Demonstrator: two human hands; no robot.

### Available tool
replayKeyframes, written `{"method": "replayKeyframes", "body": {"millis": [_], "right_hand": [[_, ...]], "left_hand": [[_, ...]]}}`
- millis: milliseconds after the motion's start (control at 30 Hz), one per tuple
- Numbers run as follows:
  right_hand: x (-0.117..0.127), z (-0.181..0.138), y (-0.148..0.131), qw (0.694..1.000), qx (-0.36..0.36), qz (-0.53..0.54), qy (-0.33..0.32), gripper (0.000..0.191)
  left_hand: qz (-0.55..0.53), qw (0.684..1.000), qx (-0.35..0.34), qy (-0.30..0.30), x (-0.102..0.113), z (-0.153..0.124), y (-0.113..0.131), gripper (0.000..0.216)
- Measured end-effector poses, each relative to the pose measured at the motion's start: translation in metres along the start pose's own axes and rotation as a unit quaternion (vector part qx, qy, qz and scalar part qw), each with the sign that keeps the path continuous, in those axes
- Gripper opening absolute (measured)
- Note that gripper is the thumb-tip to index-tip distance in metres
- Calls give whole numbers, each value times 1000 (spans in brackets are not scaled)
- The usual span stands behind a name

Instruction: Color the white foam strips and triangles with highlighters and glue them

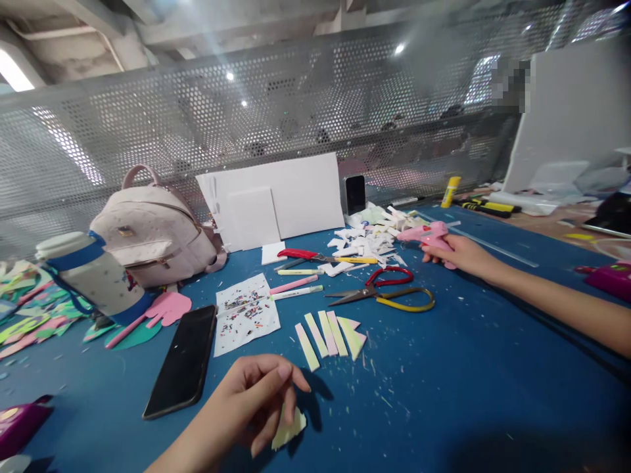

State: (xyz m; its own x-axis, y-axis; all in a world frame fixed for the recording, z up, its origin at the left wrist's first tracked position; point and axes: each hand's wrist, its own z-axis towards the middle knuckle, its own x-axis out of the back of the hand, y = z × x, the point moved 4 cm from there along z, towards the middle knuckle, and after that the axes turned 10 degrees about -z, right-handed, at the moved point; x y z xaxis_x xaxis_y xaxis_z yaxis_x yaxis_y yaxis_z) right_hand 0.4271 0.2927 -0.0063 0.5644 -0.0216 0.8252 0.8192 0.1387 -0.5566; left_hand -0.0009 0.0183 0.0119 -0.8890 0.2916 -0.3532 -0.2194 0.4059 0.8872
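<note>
Left hand (251, 401) pinched on pale paper piece (288, 430); right hand (456, 253) gripping pink glue gun (426, 234).

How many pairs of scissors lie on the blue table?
2. The red-handled scissors lie near the white paper scraps; the red-and-yellow scissors lie in front of them, above the pastel paper strips. Others may be hidden under clutter.

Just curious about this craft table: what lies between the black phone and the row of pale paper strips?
In the head view, a white sheet sprinkled with tiny coloured scraps lies between the black phone and the paper strips.
</note>
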Motion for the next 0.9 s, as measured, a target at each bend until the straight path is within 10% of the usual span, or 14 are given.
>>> {"method": "replayKeyframes", "body": {"millis": [900], "right_hand": [[9,-13,8,988,52,-84,120,26]], "left_hand": [[20,1000,-1,11,6,2,-2,54]]}}
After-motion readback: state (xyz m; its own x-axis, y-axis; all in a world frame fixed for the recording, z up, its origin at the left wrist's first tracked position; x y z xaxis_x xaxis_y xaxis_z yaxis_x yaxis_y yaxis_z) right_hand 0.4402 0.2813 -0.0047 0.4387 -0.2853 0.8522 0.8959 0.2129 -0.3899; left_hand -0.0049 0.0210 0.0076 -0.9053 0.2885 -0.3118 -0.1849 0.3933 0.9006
